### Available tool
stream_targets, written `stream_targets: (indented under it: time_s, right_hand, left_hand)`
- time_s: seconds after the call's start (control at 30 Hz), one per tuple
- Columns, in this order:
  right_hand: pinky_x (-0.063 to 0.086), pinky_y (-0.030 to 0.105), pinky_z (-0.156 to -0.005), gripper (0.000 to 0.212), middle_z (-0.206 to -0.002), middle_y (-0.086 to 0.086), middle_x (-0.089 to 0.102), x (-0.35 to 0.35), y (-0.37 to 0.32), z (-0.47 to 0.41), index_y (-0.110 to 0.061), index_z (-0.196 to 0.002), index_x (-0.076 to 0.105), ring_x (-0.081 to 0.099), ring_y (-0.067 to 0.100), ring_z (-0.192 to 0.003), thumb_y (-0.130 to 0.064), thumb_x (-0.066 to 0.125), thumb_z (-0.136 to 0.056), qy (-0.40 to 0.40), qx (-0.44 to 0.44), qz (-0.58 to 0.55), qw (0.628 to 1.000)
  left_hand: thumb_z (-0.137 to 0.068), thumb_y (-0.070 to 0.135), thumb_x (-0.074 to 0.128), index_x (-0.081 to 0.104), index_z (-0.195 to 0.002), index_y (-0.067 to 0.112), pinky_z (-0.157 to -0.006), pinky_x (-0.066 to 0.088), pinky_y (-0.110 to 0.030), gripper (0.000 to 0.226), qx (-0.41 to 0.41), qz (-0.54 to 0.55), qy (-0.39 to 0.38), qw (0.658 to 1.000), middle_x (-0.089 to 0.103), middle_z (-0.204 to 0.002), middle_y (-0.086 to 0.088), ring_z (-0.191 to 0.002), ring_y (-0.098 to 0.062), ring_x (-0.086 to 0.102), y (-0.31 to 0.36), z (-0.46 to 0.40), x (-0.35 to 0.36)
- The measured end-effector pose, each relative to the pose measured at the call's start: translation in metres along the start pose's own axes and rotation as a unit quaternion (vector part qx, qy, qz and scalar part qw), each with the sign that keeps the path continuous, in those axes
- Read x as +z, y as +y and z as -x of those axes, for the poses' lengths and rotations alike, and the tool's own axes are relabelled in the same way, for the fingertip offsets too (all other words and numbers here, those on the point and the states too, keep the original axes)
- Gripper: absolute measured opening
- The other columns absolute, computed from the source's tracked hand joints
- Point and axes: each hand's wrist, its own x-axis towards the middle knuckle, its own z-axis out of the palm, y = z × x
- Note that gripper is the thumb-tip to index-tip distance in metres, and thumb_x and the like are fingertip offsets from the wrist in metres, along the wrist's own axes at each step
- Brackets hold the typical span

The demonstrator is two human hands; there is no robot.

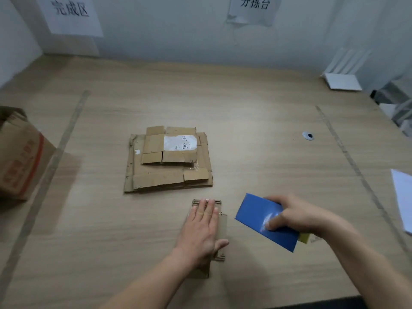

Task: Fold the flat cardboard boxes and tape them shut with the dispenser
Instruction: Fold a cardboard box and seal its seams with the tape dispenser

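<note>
The fingers (207, 208) of the left hand (201, 230) lie straight and close together, pressed flat on a small folded cardboard box (219, 228) near the front of the bench (256, 121); the thumb sticks out to the right over the box's edge. Just beside it, the right hand (296, 216) grips a blue tape dispenser (256, 217), fingers curled over its far end and the thumb laid on its top face, where there is a pale scuffed patch. The dispenser is tilted, and a bit of yellow shows at its near right corner. It does not touch the small box.

Further back, in the middle of the bench, sits a stack of flat cardboard boxes (169, 166), the smaller ones on top, one bearing a white label. At the left edge stands a larger brown carton (20, 161) with red print. A white router (343, 80) is at the far right by the wall, and two paper signs (71, 14) hang above.
</note>
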Motion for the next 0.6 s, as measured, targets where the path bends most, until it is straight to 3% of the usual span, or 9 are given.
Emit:
stream_targets:
  time_s: [0.1,0.17,0.2,0.27,0.3,0.37,0.43,0.5,0.6]
  right_hand:
    - [0.057,0.030,-0.071,0.049,-0.093,-0.005,0.076,-0.014,-0.014,0.021,-0.035,-0.108,0.071,0.074,0.015,-0.084,-0.026,0.077,-0.060,-0.017,-0.040,-0.025,0.999]
    - [0.057,0.032,-0.074,0.053,-0.097,-0.004,0.077,-0.021,-0.023,0.032,-0.036,-0.111,0.072,0.074,0.019,-0.089,-0.025,0.077,-0.060,-0.036,-0.066,-0.039,0.996]
    - [0.057,0.034,-0.078,0.055,-0.101,-0.001,0.077,-0.023,-0.028,0.036,-0.036,-0.113,0.072,0.074,0.022,-0.094,-0.024,0.078,-0.060,-0.047,-0.081,-0.042,0.995]
    - [0.057,0.035,-0.083,0.058,-0.107,0.003,0.077,-0.024,-0.037,0.042,-0.033,-0.118,0.071,0.073,0.026,-0.099,-0.021,0.078,-0.062,-0.067,-0.111,-0.053,0.990]
    - [0.057,0.034,-0.083,0.059,-0.109,0.004,0.076,-0.025,-0.042,0.044,-0.032,-0.120,0.071,0.072,0.027,-0.101,-0.020,0.078,-0.063,-0.079,-0.126,-0.056,0.987]
    - [0.056,0.036,-0.086,0.060,-0.113,0.005,0.075,-0.023,-0.050,0.045,-0.031,-0.123,0.070,0.071,0.028,-0.103,-0.019,0.079,-0.065,-0.101,-0.152,-0.054,0.982]
    - [0.056,0.038,-0.088,0.062,-0.116,0.006,0.074,-0.021,-0.056,0.045,-0.031,-0.127,0.068,0.070,0.030,-0.106,-0.019,0.079,-0.067,-0.120,-0.168,-0.053,0.977]
    - [0.055,0.042,-0.091,0.066,-0.119,0.007,0.073,-0.017,-0.059,0.042,-0.030,-0.130,0.067,0.069,0.031,-0.109,-0.023,0.082,-0.066,-0.133,-0.175,-0.050,0.974]
    - [0.052,0.051,-0.099,0.073,-0.122,0.007,0.072,-0.011,-0.061,0.037,-0.030,-0.132,0.065,0.067,0.033,-0.111,-0.032,0.084,-0.062,-0.145,-0.184,-0.040,0.971]
  left_hand:
    - [-0.103,0.049,0.022,0.055,-0.137,0.003,-0.113,0.036,-0.047,0.066,0.039,0.130,0.227,0.965,0.042,-0.152,-0.014,-0.142,-0.032,0.035,-0.004,0.004,-0.003]
    - [-0.101,0.034,0.041,0.064,-0.127,0.007,-0.111,0.038,-0.027,0.044,-0.047,0.337,0.287,0.896,0.059,-0.137,-0.009,-0.131,-0.025,0.053,0.000,0.009,-0.017]
    - [-0.100,0.032,0.047,0.065,-0.125,0.010,-0.107,0.041,-0.025,0.038,-0.114,0.479,0.252,0.833,0.063,-0.132,-0.008,-0.125,-0.024,0.057,0.004,0.011,-0.031]
    - [-0.101,0.039,0.051,0.061,-0.121,0.013,-0.094,0.050,-0.034,0.035,-0.210,0.738,0.108,0.632,0.067,-0.124,-0.012,-0.112,-0.028,0.065,0.015,0.012,-0.059]
    - [-0.099,0.047,0.049,0.058,-0.122,0.012,-0.089,0.052,-0.037,0.043,-0.222,0.814,0.033,0.536,0.068,-0.121,-0.014,-0.106,-0.029,0.068,0.018,0.012,-0.069]
    - [-0.095,0.061,0.044,0.058,-0.128,0.011,-0.086,0.053,-0.041,0.061,-0.195,0.884,-0.069,0.419,0.070,-0.116,-0.015,-0.097,-0.029,0.071,0.018,0.017,-0.078]
    - [-0.093,0.062,0.046,0.059,-0.130,0.012,-0.078,0.057,-0.040,0.064,-0.167,0.909,-0.097,0.371,0.068,-0.117,-0.018,-0.093,-0.028,0.070,0.015,0.023,-0.081]
    - [-0.095,0.051,0.052,0.057,-0.131,0.010,-0.071,0.058,-0.039,0.055,-0.170,0.916,-0.082,0.353,0.068,-0.117,-0.019,-0.092,-0.028,0.070,0.014,0.029,-0.085]
    - [-0.095,0.027,0.061,0.064,-0.115,0.004,-0.062,0.059,-0.034,0.031,-0.186,0.902,-0.039,0.387,0.071,-0.099,-0.015,-0.080,-0.023,0.070,0.011,0.034,-0.086]
